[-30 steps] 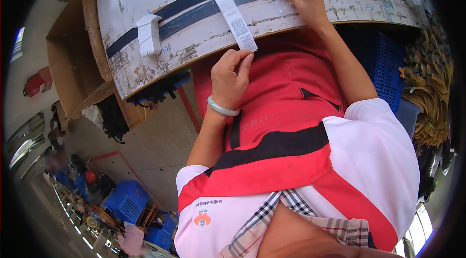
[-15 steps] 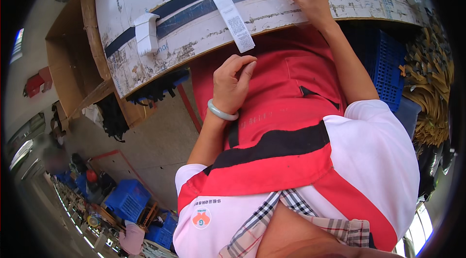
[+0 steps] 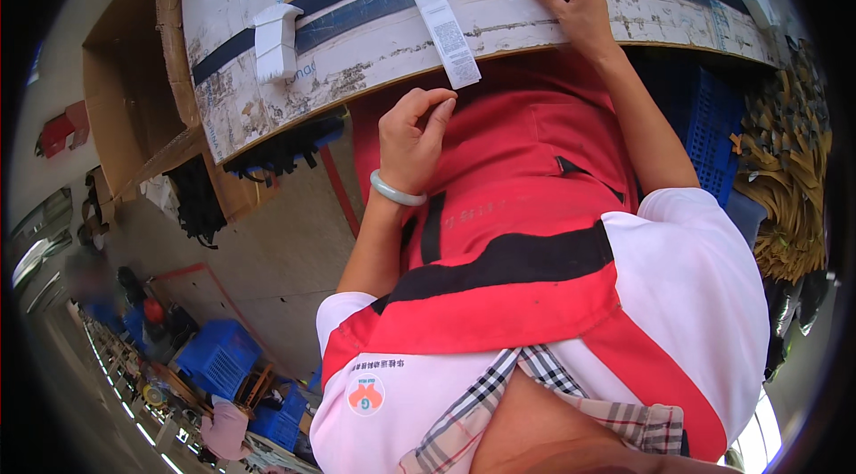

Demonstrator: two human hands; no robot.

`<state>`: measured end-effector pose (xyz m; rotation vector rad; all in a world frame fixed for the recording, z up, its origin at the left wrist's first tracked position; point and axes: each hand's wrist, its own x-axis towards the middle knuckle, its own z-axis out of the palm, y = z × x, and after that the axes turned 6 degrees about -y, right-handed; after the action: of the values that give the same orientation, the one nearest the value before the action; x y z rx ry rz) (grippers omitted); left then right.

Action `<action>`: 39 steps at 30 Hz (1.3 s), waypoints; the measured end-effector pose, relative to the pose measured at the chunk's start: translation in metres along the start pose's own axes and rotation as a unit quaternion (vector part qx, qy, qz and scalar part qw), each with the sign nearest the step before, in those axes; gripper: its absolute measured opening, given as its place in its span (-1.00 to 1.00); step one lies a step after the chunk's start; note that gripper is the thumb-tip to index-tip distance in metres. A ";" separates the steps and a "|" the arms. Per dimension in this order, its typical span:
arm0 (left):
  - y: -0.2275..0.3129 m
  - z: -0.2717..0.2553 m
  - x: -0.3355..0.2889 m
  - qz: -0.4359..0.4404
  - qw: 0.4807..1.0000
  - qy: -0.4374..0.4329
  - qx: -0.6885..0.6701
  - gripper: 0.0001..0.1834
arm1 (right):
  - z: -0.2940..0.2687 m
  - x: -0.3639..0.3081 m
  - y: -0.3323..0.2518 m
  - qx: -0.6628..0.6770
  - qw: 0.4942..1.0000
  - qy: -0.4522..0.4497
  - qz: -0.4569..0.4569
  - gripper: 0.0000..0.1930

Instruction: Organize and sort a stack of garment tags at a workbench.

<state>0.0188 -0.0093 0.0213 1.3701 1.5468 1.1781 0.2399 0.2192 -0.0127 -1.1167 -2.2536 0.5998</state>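
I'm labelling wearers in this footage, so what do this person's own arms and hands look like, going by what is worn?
Both forearms are bare, with no gloves on either hand. The left hand has a pale, smooth bangle round the wrist. The right hand shows no ring, watch or band. The short sleeves are white, edged with broad red bands, on a red-fronted top crossed by a black stripe.
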 end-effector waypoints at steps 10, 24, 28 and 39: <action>-0.008 -0.010 -0.001 -0.031 0.999 0.024 -0.032 -0.91 | -0.017 0.002 -0.020 0.010 0.999 -0.019 0.030 -0.78; -0.015 -0.018 0.004 -0.026 0.998 0.036 -0.034 -0.85 | 0.054 0.025 -0.090 0.055 0.981 -0.074 -0.169 -0.84; -0.002 -0.028 0.022 0.128 0.976 0.149 0.098 -0.74 | 0.028 0.019 -0.118 0.150 0.971 -0.136 -0.127 -0.86; 0.012 -0.030 0.028 -0.014 0.957 -0.066 -0.281 -0.73 | 0.001 0.008 -0.162 0.267 0.928 -0.235 -0.111 -0.86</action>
<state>-0.0105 0.0140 0.0429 1.0151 1.0206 1.3441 0.1425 0.1353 0.0859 -0.4674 -2.3247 1.3961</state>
